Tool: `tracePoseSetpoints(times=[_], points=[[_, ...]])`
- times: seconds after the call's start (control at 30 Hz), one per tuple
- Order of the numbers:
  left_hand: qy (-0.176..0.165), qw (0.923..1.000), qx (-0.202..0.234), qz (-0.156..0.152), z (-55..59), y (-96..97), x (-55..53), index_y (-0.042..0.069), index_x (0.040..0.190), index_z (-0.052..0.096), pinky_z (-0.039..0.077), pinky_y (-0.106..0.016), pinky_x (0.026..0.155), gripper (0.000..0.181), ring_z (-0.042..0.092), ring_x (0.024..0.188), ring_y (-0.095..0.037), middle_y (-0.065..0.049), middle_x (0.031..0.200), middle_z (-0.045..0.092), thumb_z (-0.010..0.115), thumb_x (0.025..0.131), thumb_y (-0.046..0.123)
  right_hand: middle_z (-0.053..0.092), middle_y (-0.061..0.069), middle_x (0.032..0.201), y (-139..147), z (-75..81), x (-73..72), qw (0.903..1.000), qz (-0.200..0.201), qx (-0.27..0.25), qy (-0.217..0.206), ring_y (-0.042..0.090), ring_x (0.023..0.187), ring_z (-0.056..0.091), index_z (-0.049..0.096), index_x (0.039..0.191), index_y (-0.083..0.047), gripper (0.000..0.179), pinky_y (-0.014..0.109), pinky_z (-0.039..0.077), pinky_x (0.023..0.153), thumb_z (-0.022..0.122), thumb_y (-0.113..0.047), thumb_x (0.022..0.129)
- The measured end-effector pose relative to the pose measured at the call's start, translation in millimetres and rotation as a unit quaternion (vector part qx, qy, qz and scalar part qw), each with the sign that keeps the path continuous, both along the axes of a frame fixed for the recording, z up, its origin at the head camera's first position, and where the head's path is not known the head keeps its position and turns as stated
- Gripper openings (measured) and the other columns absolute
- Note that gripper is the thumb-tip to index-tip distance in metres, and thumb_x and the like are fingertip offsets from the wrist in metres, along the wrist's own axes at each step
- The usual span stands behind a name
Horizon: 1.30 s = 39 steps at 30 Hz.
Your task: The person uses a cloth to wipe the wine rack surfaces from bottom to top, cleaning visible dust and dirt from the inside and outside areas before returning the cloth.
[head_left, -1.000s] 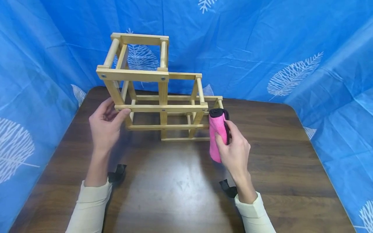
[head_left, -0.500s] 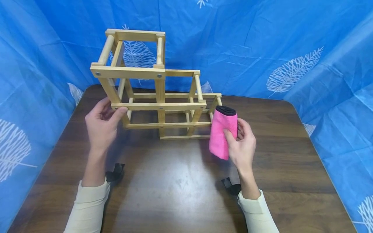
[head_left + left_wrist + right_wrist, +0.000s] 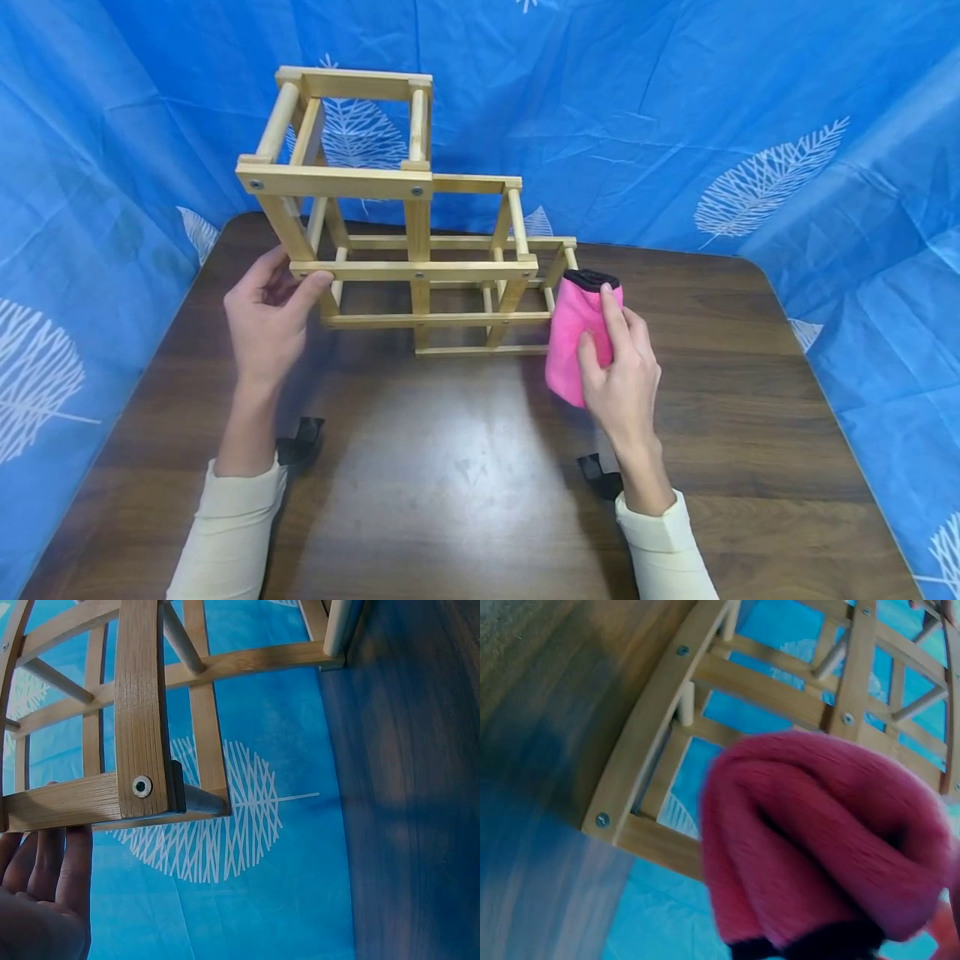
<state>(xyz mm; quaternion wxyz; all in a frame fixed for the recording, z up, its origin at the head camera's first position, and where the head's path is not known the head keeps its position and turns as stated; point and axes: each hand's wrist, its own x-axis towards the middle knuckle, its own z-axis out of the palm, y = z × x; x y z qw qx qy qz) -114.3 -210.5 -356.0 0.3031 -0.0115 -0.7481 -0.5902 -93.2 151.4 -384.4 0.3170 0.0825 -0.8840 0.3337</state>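
Note:
A stepped wooden rack [image 3: 333, 182], made of slats and round dowels, stands at the back of the table. My left hand [image 3: 266, 321] grips the left end of its middle rail, thumb in front; in the left wrist view the fingers [image 3: 71, 874] reach up to the rail. My right hand [image 3: 624, 383] holds a folded pink cloth [image 3: 573, 342] with black trim, by the rack's lowest step. Its index finger lies along the cloth near the black edge. In the right wrist view the cloth's folds [image 3: 810, 832] cover part of the rack, and most of the hand is hidden.
The brown wooden table [image 3: 450, 500] reaches back to a blue curtain [image 3: 615, 125] with white leaf prints, which hangs behind and on both sides. Black straps [image 3: 300, 442] hang at both wrists.
My right hand has shifted a little to the right with the cloth and turned it, and its index finger has moved onto the front. The left hand keeps its grip on the rack.

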Motion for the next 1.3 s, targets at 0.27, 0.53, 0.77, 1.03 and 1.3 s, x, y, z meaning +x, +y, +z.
tracePoseSetpoints(times=[0.27, 0.53, 0.77, 1.03, 1.3], points=[[0.006, 1.0, 0.002, 0.004, 1.1, -1.4, 0.6, 0.007, 0.126, 0.068, 0.053, -0.021, 0.083, 0.043, 0.068, 0.097, -0.009, -0.01, 0.118, 0.07, 0.079, 0.085, 0.012, 0.057, 0.019, 0.127, 0, 4.7, 3.0, 0.9972, 0.025, -0.014, -0.069, 0.033, 0.101, 0.06, 0.048, 0.148, -0.017, 0.07, 0.052, 0.054, 0.073, 0.074, -0.005, 0.084], [0.008, 0.9999, 0.003, 0.012, -0.6, -1.2, 1.9, 0.005, 0.121, 0.07, 0.053, -0.018, 0.077, 0.039, 0.068, 0.087, -0.008, -0.009, 0.11, 0.072, 0.08, 0.084, 0.013, 0.06, 0.016, 0.123, -23, 2.7, 10.2, 0.9955, 0.06, -0.034, -0.065, 0.028, 0.097, 0.06, 0.051, 0.146, -0.016, 0.069, 0.045, 0.052, 0.074, 0.076, -0.005, 0.083], [0.012, 0.9999, 0.002, 0.011, -0.4, 1.6, 0.9, 0.004, 0.119, 0.071, 0.053, -0.017, 0.073, 0.038, 0.068, 0.081, -0.01, -0.009, 0.107, 0.073, 0.081, 0.083, 0.012, 0.06, 0.013, 0.121, -32, 4.8, 16.7, 0.9939, 0.064, -0.042, -0.079, 0.026, 0.095, 0.061, 0.053, 0.144, -0.015, 0.069, 0.043, 0.052, 0.072, 0.078, -0.004, 0.081], [0.001, 0.9999, -0.003, 0.011, 1.4, 1.3, 1.2, 0.006, 0.12, 0.07, 0.053, -0.018, 0.075, 0.038, 0.068, 0.084, -0.009, -0.01, 0.109, 0.072, 0.08, 0.084, 0.013, 0.06, 0.014, 0.116, -44, 3.6, 22.9, 0.9928, 0.069, -0.057, -0.079, 0.024, 0.089, 0.059, 0.053, 0.144, -0.017, 0.07, 0.041, 0.05, 0.066, 0.079, -0.005, 0.08], [0.007, 0.9999, 0.003, 0.011, 0.2, 0.8, 0.7, 0.005, 0.12, 0.071, 0.053, -0.018, 0.075, 0.038, 0.067, 0.084, -0.01, -0.009, 0.108, 0.072, 0.08, 0.084, 0.013, 0.059, 0.015, 0.117, -50, 4.6, 32.0, 0.9917, 0.078, -0.068, -0.076, 0.021, 0.088, 0.058, 0.054, 0.143, -0.015, 0.067, 0.038, 0.051, 0.057, 0.078, -0.003, 0.082]])
